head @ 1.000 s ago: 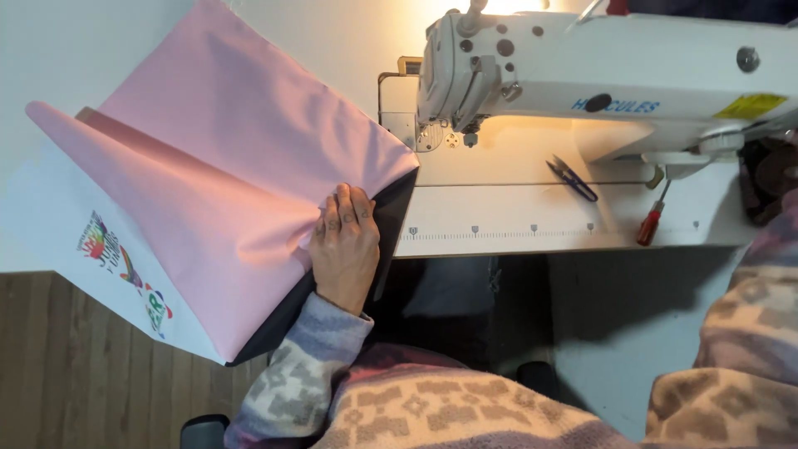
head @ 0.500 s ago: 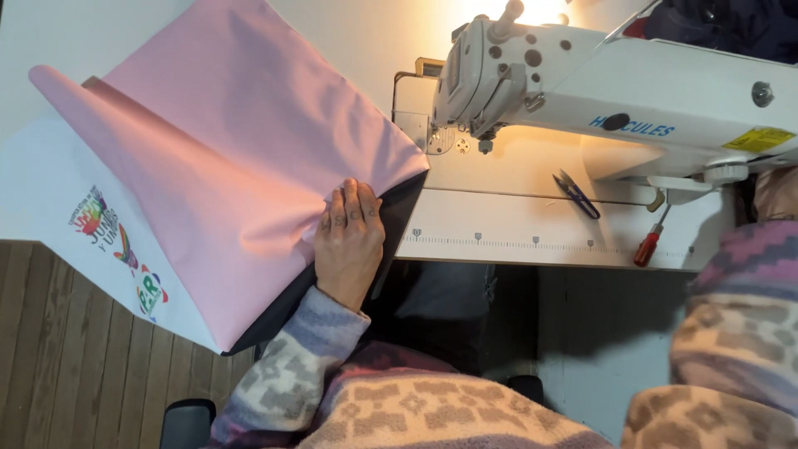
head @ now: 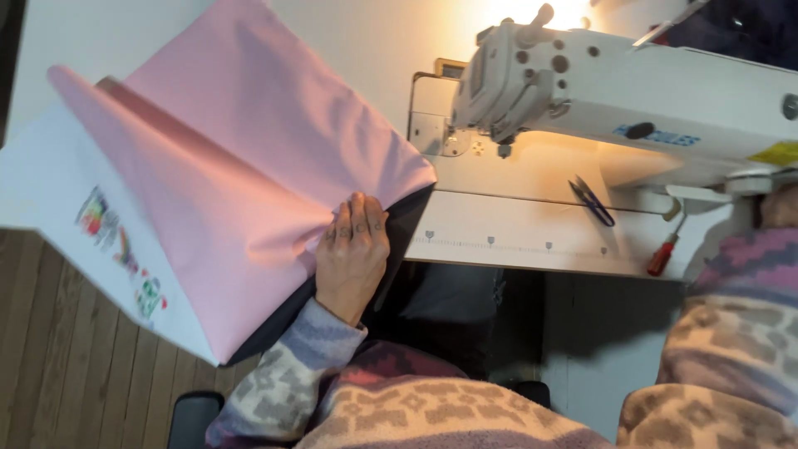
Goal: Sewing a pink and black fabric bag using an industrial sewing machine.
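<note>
1. Head view, the grip: the left hand (head: 353,254) is laid palm down on the pink fabric (head: 249,191), fingers close together and stretched flat, their tips pressed into the cloth so that small folds are gathered just ahead of them. Nothing is clasped; the cloth is pinned under the open hand rather than pinched.

2. Head view, the right hand: only a patterned sleeve (head: 731,333) is seen at the right edge; the hand itself is not in view.

3. Head view, the held thing: the pink fabric is spread up and to the left of the pressing hand, doubled over with a long fold running away from the fingers. A dark layer (head: 391,241) shows along its edge, just beside and under the hand. Beyond the far left edge of the cloth a white sheet with a small coloured print (head: 116,249) is seen.

4. Head view, containers: none can be made out.

5. Head view, surroundings: to the right of the hand, well apart from it, the white sewing machine (head: 598,91) stands on the pale table (head: 515,233), a lamp glowing behind its head. Small dark snips (head: 592,199) lie on the machine bed, and a red-handled screwdriver (head: 665,249) rests farther right. A ruler strip is marked along the table's front edge near the hand. Wooden floor (head: 58,357) is seen below left.
</note>
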